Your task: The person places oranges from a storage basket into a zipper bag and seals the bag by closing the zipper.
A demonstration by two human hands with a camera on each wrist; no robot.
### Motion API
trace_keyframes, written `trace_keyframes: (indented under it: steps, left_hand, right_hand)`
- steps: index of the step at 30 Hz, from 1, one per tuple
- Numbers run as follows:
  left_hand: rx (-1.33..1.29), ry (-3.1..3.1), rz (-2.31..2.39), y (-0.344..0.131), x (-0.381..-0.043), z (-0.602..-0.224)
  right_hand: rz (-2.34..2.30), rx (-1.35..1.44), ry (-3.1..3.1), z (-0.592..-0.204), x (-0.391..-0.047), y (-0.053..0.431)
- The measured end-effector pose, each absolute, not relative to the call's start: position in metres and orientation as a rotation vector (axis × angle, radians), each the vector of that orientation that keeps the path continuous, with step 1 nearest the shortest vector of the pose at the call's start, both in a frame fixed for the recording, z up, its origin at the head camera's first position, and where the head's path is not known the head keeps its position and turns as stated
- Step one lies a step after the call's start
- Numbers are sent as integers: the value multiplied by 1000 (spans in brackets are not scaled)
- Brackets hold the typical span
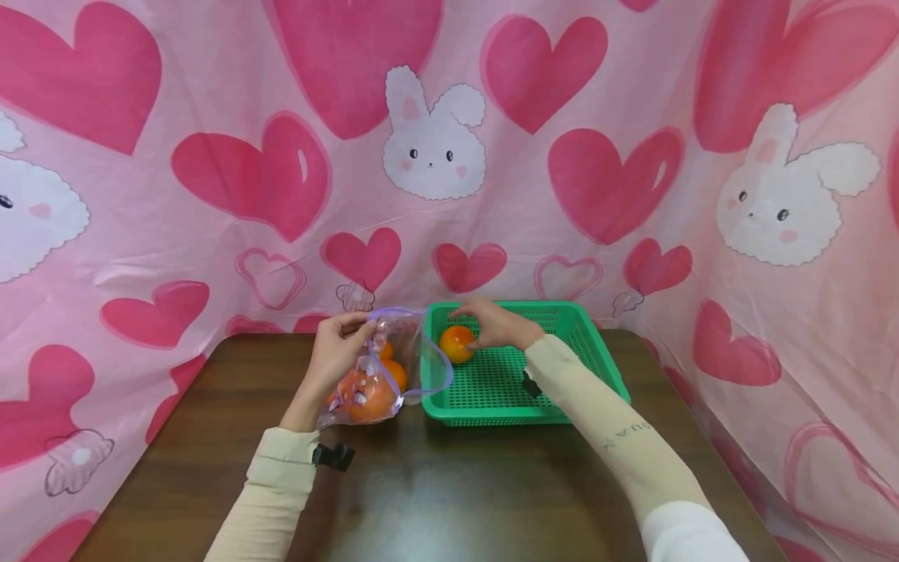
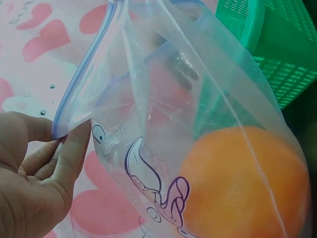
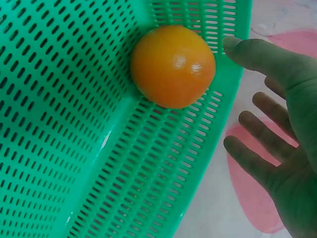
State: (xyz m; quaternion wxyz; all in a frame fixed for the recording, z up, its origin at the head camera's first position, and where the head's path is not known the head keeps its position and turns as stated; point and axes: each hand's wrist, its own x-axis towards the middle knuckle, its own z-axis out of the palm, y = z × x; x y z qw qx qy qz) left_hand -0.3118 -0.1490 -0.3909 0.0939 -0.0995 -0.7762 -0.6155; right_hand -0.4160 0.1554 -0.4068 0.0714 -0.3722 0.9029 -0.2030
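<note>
At the left, a clear zip bag (image 1: pixel 414 363) with a purple zip edge and printed cartoon pictures holds several oranges (image 1: pixel 372 398). My left hand (image 1: pixel 339 345) pinches the bag's zip edge between thumb and fingers, and its mouth gapes toward the basket. One orange (image 3: pixel 173 67) sits in the left end of the green basket (image 1: pixel 506 421), against the wall. My right hand (image 1: pixel 494 324) reaches over that end with fingers spread around the orange. In the right wrist view, thumb and fingers stand apart from the fruit, with nothing in them.
The slotted basket stands on a dark brown wooden table (image 1: pixel 449 492), right beside the bag, whose mouth overlaps the rim in the head view. A pink cloth with hearts and rabbits (image 1: pixel 435 226) hangs behind and along both sides of the table.
</note>
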Motion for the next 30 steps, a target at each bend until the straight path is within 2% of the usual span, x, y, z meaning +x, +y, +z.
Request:
trace_keyframes:
  steps: [15, 23, 30]
  left_hand:
    - [-272, -2302, -1830, -147, -314, -393]
    - [-304, -2263, -1860, -145, -314, -395]
    - [-287, -2266, -1852, -144, -313, -399]
  right_hand:
    - [-532, -927, 2672, -431, -421, 146]
    - [-465, -1040, 2699, -437, -424, 138]
    - [-389, -984, 2690, -435, -420, 133]
